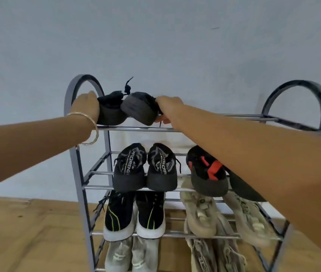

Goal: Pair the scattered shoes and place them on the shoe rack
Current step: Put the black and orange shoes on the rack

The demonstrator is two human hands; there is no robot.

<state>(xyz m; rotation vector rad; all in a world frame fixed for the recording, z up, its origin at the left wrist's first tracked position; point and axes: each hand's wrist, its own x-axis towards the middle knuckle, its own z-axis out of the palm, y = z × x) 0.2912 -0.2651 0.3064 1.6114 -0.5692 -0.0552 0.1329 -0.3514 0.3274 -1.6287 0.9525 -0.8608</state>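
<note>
Left hand (86, 107) grips black shoe (110, 113) from its left, right hand (168, 107) grips tilted grey-soled shoe (139, 110) from its right, pair touching between them at shoe rack (136, 129) top shelf's left end.

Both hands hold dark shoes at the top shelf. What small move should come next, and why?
Probably lower the dark grey shoe in the right hand flat onto the top shelf. It leans tilted against the black shoe that the left hand grips, which seems to rest on the rails.
</note>
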